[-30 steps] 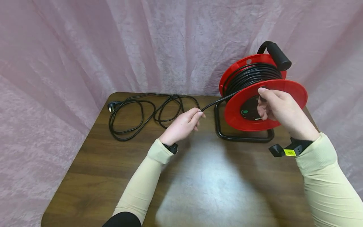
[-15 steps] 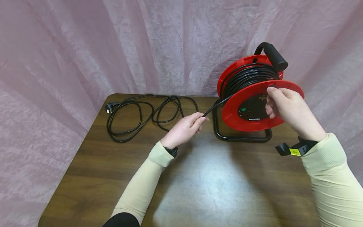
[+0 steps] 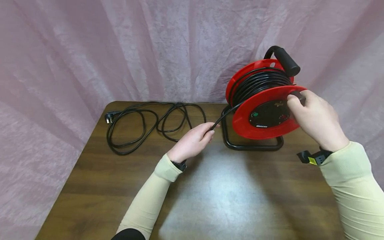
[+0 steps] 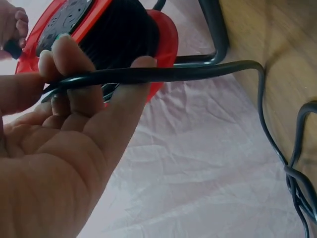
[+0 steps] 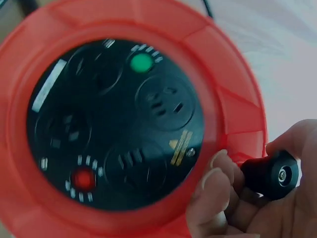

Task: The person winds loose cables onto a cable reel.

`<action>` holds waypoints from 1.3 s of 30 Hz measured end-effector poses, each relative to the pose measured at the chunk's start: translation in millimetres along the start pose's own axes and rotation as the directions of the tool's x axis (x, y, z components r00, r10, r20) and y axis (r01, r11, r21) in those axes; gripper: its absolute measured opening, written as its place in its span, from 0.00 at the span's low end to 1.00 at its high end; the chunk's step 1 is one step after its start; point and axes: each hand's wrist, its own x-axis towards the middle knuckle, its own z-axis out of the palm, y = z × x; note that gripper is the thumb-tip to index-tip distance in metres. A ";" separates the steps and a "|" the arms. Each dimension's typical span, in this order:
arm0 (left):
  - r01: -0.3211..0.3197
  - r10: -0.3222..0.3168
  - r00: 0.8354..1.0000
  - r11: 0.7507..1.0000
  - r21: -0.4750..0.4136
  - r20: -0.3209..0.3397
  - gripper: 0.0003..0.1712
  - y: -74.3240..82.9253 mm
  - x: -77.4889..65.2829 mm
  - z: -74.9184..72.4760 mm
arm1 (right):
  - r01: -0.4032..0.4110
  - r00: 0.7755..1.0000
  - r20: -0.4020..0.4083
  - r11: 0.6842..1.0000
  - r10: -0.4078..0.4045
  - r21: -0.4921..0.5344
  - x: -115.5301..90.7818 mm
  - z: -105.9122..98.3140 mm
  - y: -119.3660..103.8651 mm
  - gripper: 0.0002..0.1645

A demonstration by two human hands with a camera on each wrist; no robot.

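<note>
A red cable reel (image 3: 246, 128) with black cable (image 3: 262, 81) wound on its drum stands at the back right of the head view. My right hand (image 3: 319, 118) grips the black crank knob (image 5: 272, 174) on the near red disc, fingers curled round it in the right wrist view. My left hand (image 3: 192, 141), left of the reel, holds the cable (image 4: 129, 75) between its fingers. From there the cable rises to the drum. The other way, it lies in loose loops (image 3: 141, 111) on the wooden table, ending at a black plug (image 3: 109, 117).
The reel's black tube frame (image 3: 252, 147) rests on the table (image 3: 120, 193), and its black carrying handle (image 3: 287, 61) juts up. Sockets, a green button (image 5: 142, 63) and a red one (image 5: 83, 179) are set in the disc's black panel. A pink curtain (image 3: 168, 50) hangs behind.
My right hand has carried the crank knob to the right and the reel's disc has turned. My left hand has stayed on the cable, dipping slightly. The head view has shifted a little.
</note>
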 end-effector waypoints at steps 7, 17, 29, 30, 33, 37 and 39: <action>-0.028 0.025 0.999 0.993 0.111 0.032 0.07 -5.4 -3.9 2.5 | -0.033 0.994 -0.108 0.986 0.015 -0.165 1.0 -2.4 5.0 0.27; -0.075 0.069 0.997 0.982 0.171 0.042 0.08 -14.9 -1.5 9.7 | -0.072 0.986 -0.166 0.967 0.031 -0.245 -4.7 -3.3 27.6 0.35; -0.035 0.035 0.999 0.979 0.199 0.006 0.10 -17.7 -3.0 7.1 | -0.082 0.987 -0.152 0.963 0.044 -0.255 -1.4 -3.1 37.2 0.38; -0.037 0.037 0.999 0.979 0.198 0.006 0.10 -17.9 -2.8 6.5 | -0.083 0.987 -0.152 0.964 0.045 -0.254 -1.3 -3.3 38.1 0.38; -0.038 0.037 0.999 0.981 0.192 0.006 0.10 -18.0 -2.5 5.9 | -0.087 0.987 -0.150 0.964 0.050 -0.251 -0.2 -3.0 42.1 0.36; -0.029 0.025 1.000 0.980 0.195 0.018 0.09 -17.2 -3.2 6.9 | -0.090 0.989 -0.136 0.964 0.058 -0.248 0.7 -2.0 48.7 0.33; -0.019 0.014 1.000 0.979 0.203 0.023 0.10 -16.7 -3.5 7.3 | -0.091 0.990 -0.131 0.965 0.060 -0.247 0.4 -1.4 51.6 0.33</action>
